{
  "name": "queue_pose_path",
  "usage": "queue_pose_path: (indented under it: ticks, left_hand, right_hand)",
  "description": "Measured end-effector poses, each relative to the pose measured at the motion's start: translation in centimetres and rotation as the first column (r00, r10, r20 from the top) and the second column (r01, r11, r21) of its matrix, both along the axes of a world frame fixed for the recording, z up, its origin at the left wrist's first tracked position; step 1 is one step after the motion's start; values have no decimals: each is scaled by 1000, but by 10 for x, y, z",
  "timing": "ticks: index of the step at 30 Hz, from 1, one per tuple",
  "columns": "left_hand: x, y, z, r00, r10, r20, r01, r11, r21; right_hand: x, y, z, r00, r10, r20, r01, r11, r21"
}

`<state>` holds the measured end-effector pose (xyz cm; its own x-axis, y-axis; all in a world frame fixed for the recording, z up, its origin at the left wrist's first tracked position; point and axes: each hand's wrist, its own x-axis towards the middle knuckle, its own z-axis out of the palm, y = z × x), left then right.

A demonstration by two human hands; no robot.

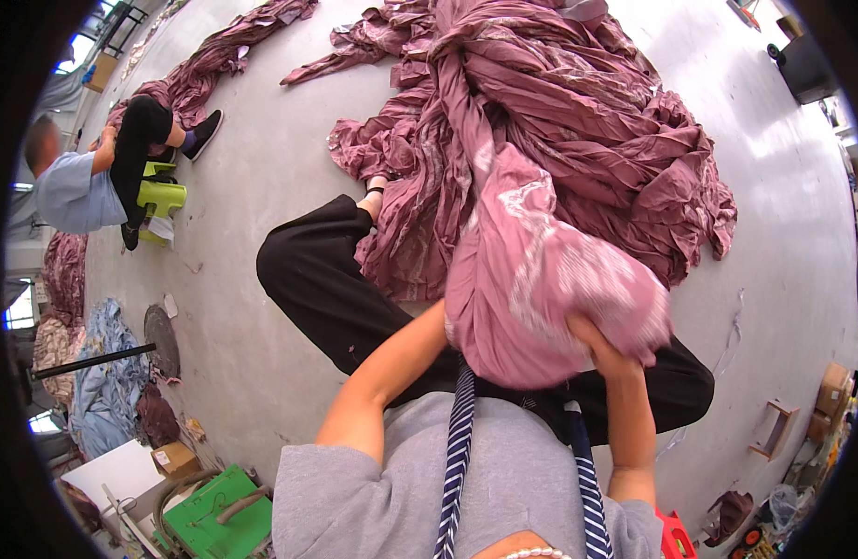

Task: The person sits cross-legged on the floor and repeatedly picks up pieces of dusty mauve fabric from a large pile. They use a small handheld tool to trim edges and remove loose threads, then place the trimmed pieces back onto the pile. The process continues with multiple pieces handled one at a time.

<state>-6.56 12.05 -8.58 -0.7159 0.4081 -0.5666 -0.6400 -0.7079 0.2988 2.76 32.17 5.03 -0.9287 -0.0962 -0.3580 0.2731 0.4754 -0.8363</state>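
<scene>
Dusty mauve fabric [517, 279], patterned with pale, whitish motifs, ran as a loose twisted length from a great heap [587, 140] on the grey floor [252, 158] to a spot above the person's lap, where it swelled into a rounded bundle over the black trousers [317, 270]. Its surface looked soft and deeply creased; the folds narrowed into a rope-like twist toward the heap and fanned out near the body, and the near right end was smeared by motion blur. The heap, of the same colour, lay in crumpled, overlapping folds in front of the person, with one tapering tail pointing off to the left. The right hand [598, 343] held the bundle at its near right side — fingers bent in against the cloth, though blur and folds hid their tips. The left forearm [377, 396] reached up to the bundle's left edge; beyond it the cloth covered the left hand, so how far its fingers were open could not be told. Navy-and-white striped straps [458, 447] lay over the grey T-shirt [513, 456], just below the bundle. To the left, a co-worker [79, 196] sat on a lime-green stool [161, 196], near another mauve length [200, 79] stretched along the floor.
</scene>
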Motion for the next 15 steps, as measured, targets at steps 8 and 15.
queue_pose_path:
  ticks: [8, 15]
  left_hand:
    - [-23, 160, 126, 542, -423, -726, 257, 906, -336]
    - [25, 222, 159, 144, -426, -893, -364, 817, -448]
  right_hand:
    - [-61, 142, -17, 805, -551, -219, 471, 819, -328]
    - [-76, 494, 32, 667, -582, -466, 639, 768, -46]
